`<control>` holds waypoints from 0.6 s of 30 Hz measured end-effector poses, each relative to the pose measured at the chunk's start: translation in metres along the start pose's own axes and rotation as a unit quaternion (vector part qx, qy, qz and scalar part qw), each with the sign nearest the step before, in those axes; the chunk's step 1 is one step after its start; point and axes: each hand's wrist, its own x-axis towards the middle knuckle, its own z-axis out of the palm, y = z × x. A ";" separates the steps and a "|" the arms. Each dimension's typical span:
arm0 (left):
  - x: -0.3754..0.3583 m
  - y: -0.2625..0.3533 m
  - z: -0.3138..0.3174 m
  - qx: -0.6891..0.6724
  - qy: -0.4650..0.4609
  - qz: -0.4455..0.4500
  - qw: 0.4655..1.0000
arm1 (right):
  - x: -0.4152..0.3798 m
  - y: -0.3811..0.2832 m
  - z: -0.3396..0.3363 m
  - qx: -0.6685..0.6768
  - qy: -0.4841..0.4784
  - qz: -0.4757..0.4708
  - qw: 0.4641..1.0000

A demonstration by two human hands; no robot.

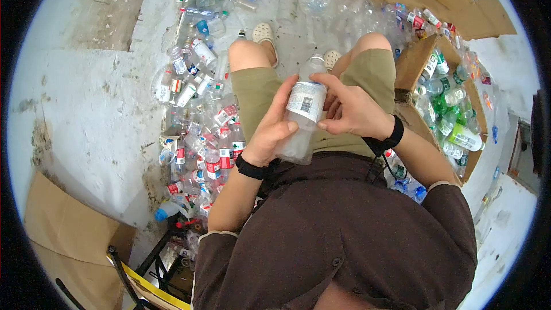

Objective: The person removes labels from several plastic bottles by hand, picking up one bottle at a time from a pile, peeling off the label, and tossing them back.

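A clear plastic bottle (pixel 298 141) with a white label (pixel 306 101) and a white-looking top is held over my lap, tilted slightly. My left hand (pixel 272 128) is wrapped along its left side, thumb against the lower body. On the other side, my right hand (pixel 354 109) has its fingers and thumb at the label's right edge. A barcode on the label faces up toward me. Whether the label's edge is loose under my right fingers is hidden.
Many plastic bottles (pixel 212 163) lie piled along my left and beyond my feet. At right, a cardboard box (pixel 414 57) holds green and clear bottles (pixel 450 106). Flattened cardboard (pixel 69 241) leans at lower left, near a yellow-edged crate (pixel 155 293).
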 end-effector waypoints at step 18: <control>0.008 -0.023 0.008 -0.014 0.061 0.060 0.996 | 0.005 0.011 -0.001 0.005 -0.001 -0.041 0.999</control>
